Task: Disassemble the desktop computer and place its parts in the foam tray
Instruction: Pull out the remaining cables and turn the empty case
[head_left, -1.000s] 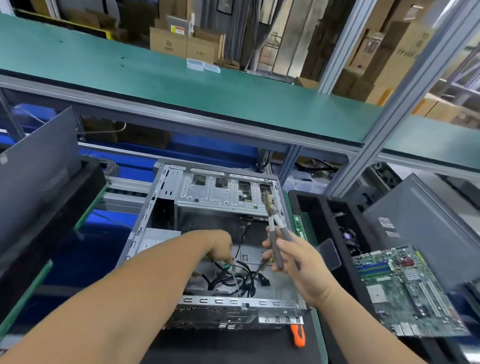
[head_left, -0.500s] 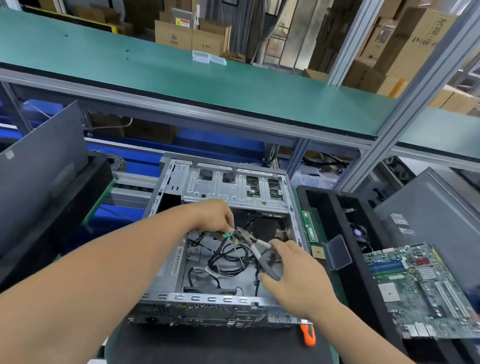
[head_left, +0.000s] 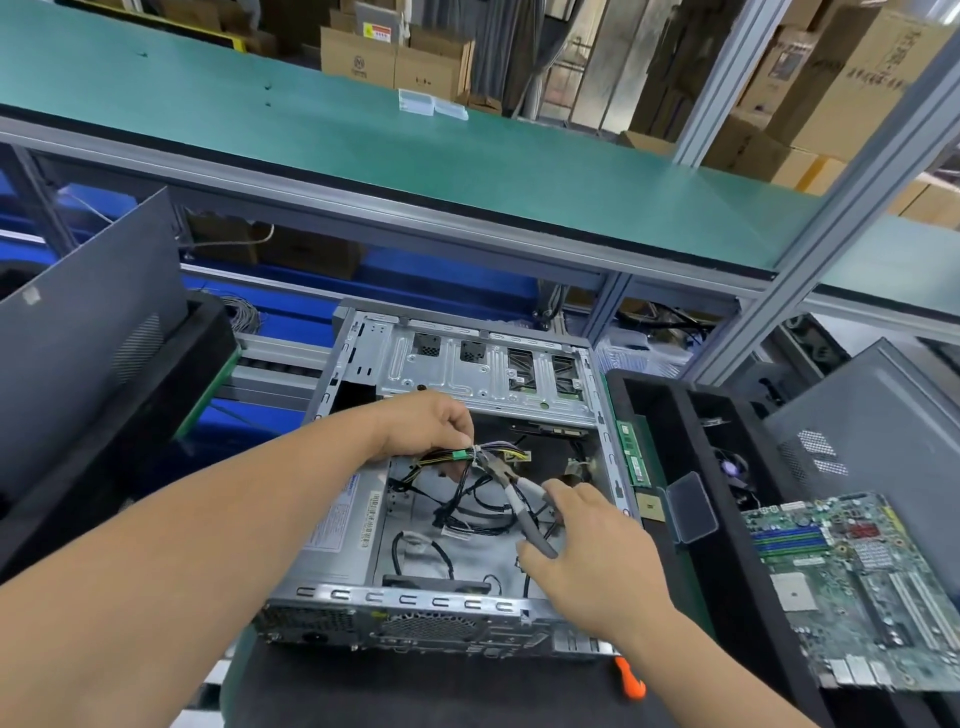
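In the head view, an opened desktop computer case lies on its side on a dark mat, its metal drive cage toward the far end and loose black cables on its floor. The left hand reaches into the case and pinches a cable bundle bound by a green tie, lifting it just above the case floor. The right hand grips the grey handles of a pair of pliers, whose tip meets the bundle right beside the left fingers. Just right of the case stands the black foam tray; two green memory sticks lie along its near-left edge, and a motherboard rests on the tray farther right. An orange tool handle pokes out from under the right forearm, in front of the case.
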